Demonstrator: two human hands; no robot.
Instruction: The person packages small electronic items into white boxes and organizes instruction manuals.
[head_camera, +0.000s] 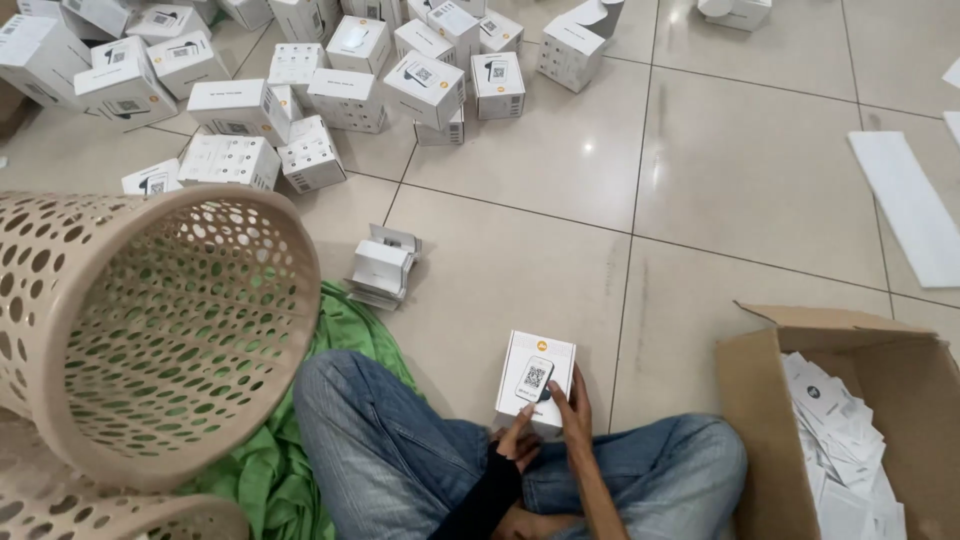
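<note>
— What have you got hold of?
— A small white box (536, 378), low centre of frame: my right hand (573, 412) curls along its right edge, my left hand (519, 440) pinches its bottom edge.
— Room around it?
— Bare tile floor (560, 200) above; cardboard carton (760, 400) at right.

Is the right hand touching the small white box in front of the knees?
Touching. The head view shows the right hand with fingers laid along the edge of the small white box, no gap between them.
</note>
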